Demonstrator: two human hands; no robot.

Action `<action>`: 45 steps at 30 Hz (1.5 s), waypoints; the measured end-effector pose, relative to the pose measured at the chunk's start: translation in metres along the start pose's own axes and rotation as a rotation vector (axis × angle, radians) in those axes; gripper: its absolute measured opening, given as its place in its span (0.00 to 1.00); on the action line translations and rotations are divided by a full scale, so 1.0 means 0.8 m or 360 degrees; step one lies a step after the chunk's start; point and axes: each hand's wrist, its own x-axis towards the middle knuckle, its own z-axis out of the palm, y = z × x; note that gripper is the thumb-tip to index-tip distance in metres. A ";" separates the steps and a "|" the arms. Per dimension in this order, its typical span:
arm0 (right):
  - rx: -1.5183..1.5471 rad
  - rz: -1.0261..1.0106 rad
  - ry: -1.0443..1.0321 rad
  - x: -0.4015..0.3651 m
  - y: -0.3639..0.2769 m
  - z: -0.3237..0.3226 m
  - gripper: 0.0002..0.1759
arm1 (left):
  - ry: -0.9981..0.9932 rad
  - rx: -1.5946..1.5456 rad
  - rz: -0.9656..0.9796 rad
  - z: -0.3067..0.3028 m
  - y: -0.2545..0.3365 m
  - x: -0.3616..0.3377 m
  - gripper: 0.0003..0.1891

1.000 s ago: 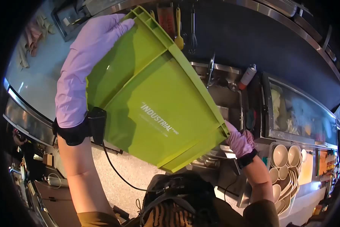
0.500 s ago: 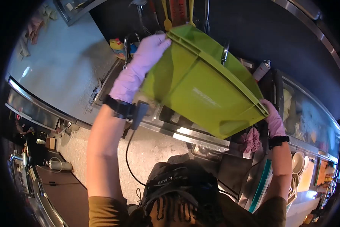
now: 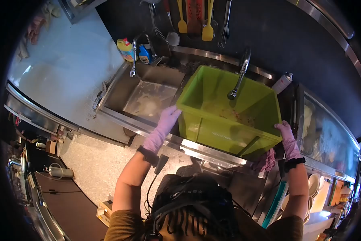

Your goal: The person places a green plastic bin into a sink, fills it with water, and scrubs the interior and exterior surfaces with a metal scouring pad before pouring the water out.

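Observation:
A large green plastic bin [image 3: 224, 134] sits upright over the right-hand part of the sink, its open top towards me. Brownish bits of residue lie on its bottom. My left hand [image 3: 169, 117], in a pink glove, is closed on the bin's near left rim corner. The near right rim corner is gripped by my gloved right hand [image 3: 285, 131]. A curved chrome faucet [image 3: 241, 76] reaches over the bin's opening. Left of the bin is a steel sink basin [image 3: 150, 98] with wet, whitish suds on its floor. A pink cloth [image 3: 267, 160] hangs below my right hand.
A second faucet [image 3: 133, 60] stands over the left basin, near a yellow bottle [image 3: 125, 49] and a blue bottle [image 3: 145, 54]. Yellow spatulas [image 3: 207, 32] and a whisk [image 3: 225, 28] hang on the dark wall. A spray can [image 3: 283, 82] stands behind the bin's right side.
The bin has come down from a raised, tipped position to upright in the sink, its opening and inside now visible. Both hands moved down with it, the left one most.

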 end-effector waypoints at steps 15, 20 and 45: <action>-0.0645 -0.0056 0.0142 -0.025 0.116 0.025 0.30 | 0.0075 0.0010 -0.0703 0.000 -0.100 -0.043 0.04; -0.1472 0.0115 0.0124 -0.053 0.062 0.050 0.41 | 0.0281 0.0022 -0.0627 -0.005 -0.137 -0.028 0.02; -0.0405 -0.0248 0.0147 -0.079 0.073 0.060 0.23 | 0.0509 -0.0102 -0.0547 0.011 -0.071 -0.006 0.12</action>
